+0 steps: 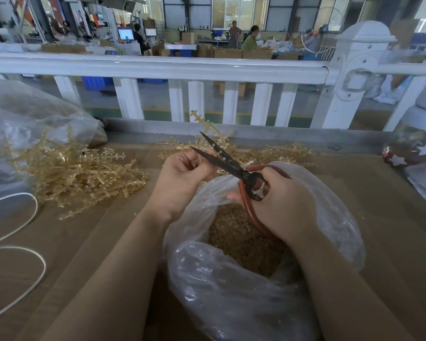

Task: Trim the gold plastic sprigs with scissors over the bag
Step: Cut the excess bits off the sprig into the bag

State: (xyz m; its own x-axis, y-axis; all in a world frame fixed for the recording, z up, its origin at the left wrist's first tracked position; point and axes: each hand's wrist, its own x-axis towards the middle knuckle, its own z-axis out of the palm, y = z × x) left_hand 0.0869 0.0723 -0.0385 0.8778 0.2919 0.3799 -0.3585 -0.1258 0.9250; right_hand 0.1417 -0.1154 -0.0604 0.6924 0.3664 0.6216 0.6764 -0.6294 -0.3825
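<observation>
Head view: clear bag (231, 303) holds gold trimmings (244, 242) beneath open scissors (221, 157).

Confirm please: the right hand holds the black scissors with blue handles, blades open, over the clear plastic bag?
Not quite. In the head view the black scissors have red handles, not blue. The right hand holds them, blades open, over the clear plastic bag.

Both forearms are bare to the frame's edge, and the left hand (182, 175) and right hand (284, 205) are ungloved.
</observation>
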